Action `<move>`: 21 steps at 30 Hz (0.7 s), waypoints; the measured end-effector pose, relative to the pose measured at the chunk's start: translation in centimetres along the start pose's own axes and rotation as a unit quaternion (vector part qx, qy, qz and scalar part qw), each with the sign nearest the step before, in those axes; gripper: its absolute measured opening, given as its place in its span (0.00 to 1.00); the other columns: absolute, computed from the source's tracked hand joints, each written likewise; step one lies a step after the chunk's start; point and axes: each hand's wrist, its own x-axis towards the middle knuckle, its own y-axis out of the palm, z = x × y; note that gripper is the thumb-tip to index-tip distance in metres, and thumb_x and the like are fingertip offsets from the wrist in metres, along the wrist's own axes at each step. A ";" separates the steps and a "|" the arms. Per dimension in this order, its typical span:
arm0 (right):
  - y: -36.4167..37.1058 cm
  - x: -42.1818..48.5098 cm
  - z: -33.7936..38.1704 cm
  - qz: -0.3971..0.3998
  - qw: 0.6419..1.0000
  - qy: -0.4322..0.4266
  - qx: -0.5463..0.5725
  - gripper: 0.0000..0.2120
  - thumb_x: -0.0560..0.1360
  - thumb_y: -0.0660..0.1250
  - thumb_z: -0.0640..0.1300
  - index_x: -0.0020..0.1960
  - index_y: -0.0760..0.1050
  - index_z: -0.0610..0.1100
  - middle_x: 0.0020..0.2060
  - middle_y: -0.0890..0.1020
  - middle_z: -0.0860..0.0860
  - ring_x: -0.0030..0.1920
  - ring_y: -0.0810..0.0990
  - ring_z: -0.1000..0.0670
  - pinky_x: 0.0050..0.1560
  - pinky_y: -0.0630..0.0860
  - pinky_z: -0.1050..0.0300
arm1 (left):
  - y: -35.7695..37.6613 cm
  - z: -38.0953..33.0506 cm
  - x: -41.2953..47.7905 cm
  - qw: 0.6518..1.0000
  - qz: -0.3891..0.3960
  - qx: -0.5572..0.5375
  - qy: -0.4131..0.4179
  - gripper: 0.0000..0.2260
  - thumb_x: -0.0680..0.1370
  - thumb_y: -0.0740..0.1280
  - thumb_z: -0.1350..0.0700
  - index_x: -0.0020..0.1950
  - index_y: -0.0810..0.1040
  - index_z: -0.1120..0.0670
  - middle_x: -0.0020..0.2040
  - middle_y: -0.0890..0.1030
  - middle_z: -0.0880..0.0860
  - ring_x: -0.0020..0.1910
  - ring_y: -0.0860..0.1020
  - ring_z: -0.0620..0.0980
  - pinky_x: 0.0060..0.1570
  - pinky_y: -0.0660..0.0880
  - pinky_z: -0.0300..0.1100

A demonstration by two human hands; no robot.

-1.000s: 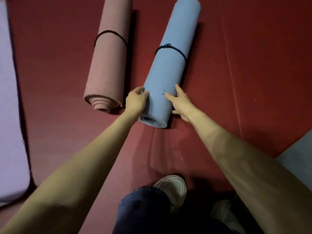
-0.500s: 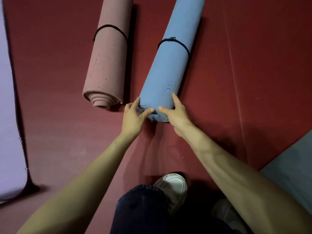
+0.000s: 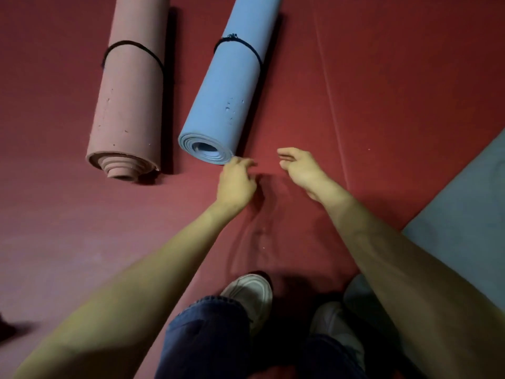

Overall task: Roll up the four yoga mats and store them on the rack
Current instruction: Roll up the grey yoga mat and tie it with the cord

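Now the blue mat (image 3: 232, 86) lies rolled up on the flat red mat (image 3: 382, 91), with a black band (image 3: 240, 46) tied round it. The pink mat (image 3: 131, 99) lies rolled up just beside it. The left hand (image 3: 236, 181) is at the blue roll's near end, fingers loosely bent, holding nothing. The right hand (image 3: 300, 165) hangs nearby, fingers loose, holding nothing. A grey mat (image 3: 464, 214) lies flat at the right.
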 end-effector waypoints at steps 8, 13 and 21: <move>-10.7 -7.4 -13.8 -0.079 0.983 0.138 -0.091 0.19 0.76 0.66 0.39 0.66 0.71 0.35 0.62 0.77 0.38 0.63 0.75 0.42 0.65 0.69 0.52 | 9.4 -8.5 -5.1 0.964 0.262 -0.030 -0.011 0.12 0.77 0.66 0.59 0.59 0.80 0.58 0.59 0.81 0.57 0.59 0.78 0.53 0.55 0.67 0.36; -14.2 -11.2 -19.7 -0.148 0.971 0.172 -0.079 0.19 0.78 0.63 0.40 0.69 0.69 0.39 0.64 0.75 0.42 0.65 0.73 0.44 0.65 0.63 0.57 | 14.4 -12.7 -8.2 0.940 0.340 0.022 -0.007 0.11 0.78 0.66 0.56 0.58 0.81 0.56 0.57 0.82 0.57 0.58 0.79 0.54 0.53 0.70 0.41; -16.7 -15.7 -27.1 -0.225 0.951 0.183 -0.105 0.25 0.76 0.65 0.38 0.71 0.65 0.35 0.70 0.68 0.39 0.71 0.65 0.42 0.71 0.57 0.54 | 21.3 -15.4 -12.5 0.914 0.381 0.143 0.005 0.26 0.75 0.70 0.54 0.69 0.66 0.59 0.64 0.73 0.61 0.63 0.74 0.61 0.60 0.71 0.50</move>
